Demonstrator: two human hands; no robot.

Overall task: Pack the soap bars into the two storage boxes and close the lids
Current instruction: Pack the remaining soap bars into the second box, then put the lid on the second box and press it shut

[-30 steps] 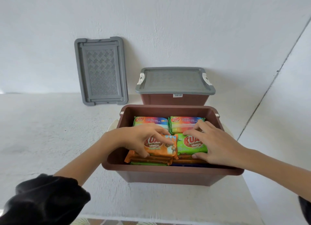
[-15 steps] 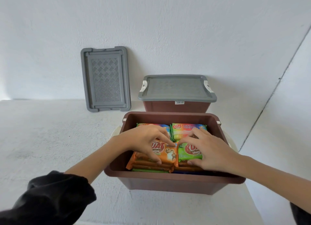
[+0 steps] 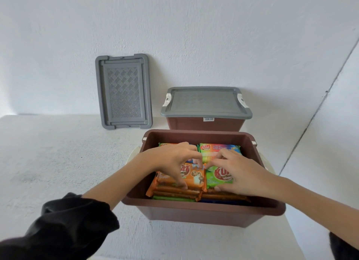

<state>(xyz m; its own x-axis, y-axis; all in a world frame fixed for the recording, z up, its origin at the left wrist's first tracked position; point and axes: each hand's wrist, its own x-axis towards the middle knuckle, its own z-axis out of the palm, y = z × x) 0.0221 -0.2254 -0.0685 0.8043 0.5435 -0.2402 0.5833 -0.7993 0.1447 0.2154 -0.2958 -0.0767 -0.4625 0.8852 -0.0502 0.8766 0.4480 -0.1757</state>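
An open brown storage box (image 3: 204,211) sits in front of me, filled with stacked wrapped soap bars. My left hand (image 3: 171,160) rests fingers-down on the top orange soap bar (image 3: 194,179), thumb at its near edge. My right hand (image 3: 239,174) grips the green soap bar (image 3: 215,179) beside it, thumb on its near edge. A rainbow-coloured soap bar (image 3: 217,150) lies at the far right of the box. Behind stands a second brown box (image 3: 206,123) with its grey lid (image 3: 206,102) on. A loose grey lid (image 3: 123,91) leans upright against the wall.
The boxes stand on a white textured surface (image 3: 58,153) against a white wall. A cream-coloured item (image 3: 133,153) peeks out under the open box's left side. The surface's right edge drops off beside the boxes.
Both hands stay on the top soap bars, their fingertips drawn a little closer at the middle. The view has tilted slightly downward.
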